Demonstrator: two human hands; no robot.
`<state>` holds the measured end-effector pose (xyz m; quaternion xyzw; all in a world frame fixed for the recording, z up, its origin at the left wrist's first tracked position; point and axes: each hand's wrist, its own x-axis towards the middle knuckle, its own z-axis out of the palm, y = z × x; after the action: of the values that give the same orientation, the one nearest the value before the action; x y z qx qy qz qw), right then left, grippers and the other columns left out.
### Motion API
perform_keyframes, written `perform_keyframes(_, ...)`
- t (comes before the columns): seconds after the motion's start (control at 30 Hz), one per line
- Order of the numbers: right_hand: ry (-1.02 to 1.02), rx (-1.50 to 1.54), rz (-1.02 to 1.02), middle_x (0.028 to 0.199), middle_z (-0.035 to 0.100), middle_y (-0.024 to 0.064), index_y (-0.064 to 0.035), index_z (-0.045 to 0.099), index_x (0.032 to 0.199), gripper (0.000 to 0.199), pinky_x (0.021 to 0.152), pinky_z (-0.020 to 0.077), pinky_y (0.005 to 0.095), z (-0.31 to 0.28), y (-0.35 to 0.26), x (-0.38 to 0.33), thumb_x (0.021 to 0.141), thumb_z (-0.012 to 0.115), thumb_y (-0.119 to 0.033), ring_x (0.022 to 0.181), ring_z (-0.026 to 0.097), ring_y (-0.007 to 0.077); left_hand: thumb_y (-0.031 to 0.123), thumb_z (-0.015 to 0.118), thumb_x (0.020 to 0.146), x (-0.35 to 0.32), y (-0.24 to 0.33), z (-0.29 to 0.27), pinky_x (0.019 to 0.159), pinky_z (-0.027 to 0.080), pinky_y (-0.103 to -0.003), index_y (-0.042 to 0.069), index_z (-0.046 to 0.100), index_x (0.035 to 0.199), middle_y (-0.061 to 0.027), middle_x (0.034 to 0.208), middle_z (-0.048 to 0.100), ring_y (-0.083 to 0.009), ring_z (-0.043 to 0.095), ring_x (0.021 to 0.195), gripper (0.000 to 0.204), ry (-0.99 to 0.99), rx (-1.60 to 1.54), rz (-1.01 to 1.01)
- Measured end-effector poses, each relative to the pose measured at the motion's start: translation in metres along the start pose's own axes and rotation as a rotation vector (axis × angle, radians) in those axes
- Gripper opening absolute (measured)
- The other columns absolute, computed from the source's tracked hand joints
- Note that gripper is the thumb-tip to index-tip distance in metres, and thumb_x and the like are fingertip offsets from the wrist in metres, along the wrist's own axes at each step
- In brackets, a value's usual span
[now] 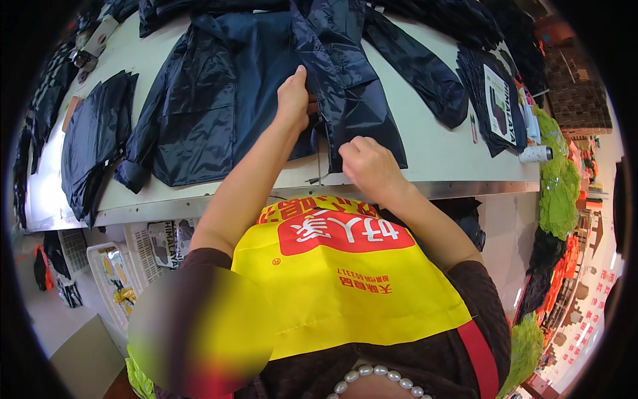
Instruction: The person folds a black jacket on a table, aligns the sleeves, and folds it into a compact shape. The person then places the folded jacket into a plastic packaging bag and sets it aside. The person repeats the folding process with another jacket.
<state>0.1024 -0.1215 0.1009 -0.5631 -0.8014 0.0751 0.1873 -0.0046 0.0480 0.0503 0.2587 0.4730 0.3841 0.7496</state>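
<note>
A shiny dark navy jacket [199, 110] lies spread on the pale table, its front parted and its sleeves out to both sides. My left hand [293, 100] is closed on the front edge of the right-hand panel, thumb up along it, with the other fingers partly hidden behind the fabric. Lower down, near that panel's bottom corner, my right hand [369, 166] is curled closed against the fabric. Its fingertips are hidden under the hand. Between the two hands the panel's edge runs downward, with the jacket's smooth inside showing to its left.
Folded dark garments [100, 143] lie at the table's left; another stack [484, 100] with a printed card lies right. A thread cone [535, 154] and small snips [474, 128] lie near it. The metal table edge [425, 190] runs before me. White baskets [114, 272] stand below left.
</note>
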Motion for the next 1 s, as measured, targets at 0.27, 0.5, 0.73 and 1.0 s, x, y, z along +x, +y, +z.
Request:
perform_keyframes(0.27,-0.741,1.243,0.312,0.096,0.063,0.0102,-0.002,0.057,0.114,0.037,0.079,0.0464,0.0258,0.0,-0.045,0.002,0.09,0.059,-0.03,0.092,0.059,0.0137,0.038,0.044,0.096,-0.016,-0.006,0.009,0.058,0.047,-0.029,0.008,0.057,0.105,-0.0047,0.088,0.066,-0.0177,0.063,0.071,0.033,-0.061,0.014,-0.074)
perform_keyframes(0.5,0.277,1.651,0.876,0.128,0.046,0.0072,-0.0093,0.027,0.141,0.067,0.08,0.0426,0.0294,0.057,-0.026,0.011,0.092,0.044,-0.053,0.107,0.05,0.0173,0.035,0.042,0.097,-0.006,-0.014,0.021,0.063,0.053,-0.03,0.005,0.058,0.097,-0.0062,0.085,0.065,-0.0167,0.063,0.07,0.034,-0.154,-0.091,-0.004)
perform_keyframes(0.73,0.639,2.052,1.049,0.074,0.061,-0.0002,-0.0071,0.062,0.088,0.019,0.048,0.0387,0.0195,0.053,0.028,0.018,0.085,0.066,-0.025,0.065,0.055,0.0097,0.035,0.047,0.095,-0.021,-0.035,0.025,0.048,0.045,-0.027,0.003,0.055,0.078,-0.006,0.064,0.054,-0.0148,0.054,0.051,0.037,-0.099,0.068,0.179)
perform_keyframes(1.0,0.204,1.448,0.908,0.085,0.066,0.0033,-0.0027,0.061,0.102,0.029,0.049,0.0398,0.0184,0.069,0.024,-0.002,0.092,0.057,-0.03,0.064,0.056,0.0069,0.035,0.047,0.096,-0.018,-0.032,-0.014,0.049,0.045,-0.025,0.004,0.055,0.078,-0.0038,0.064,0.054,-0.0133,0.054,0.054,0.037,-0.109,0.198,0.202)
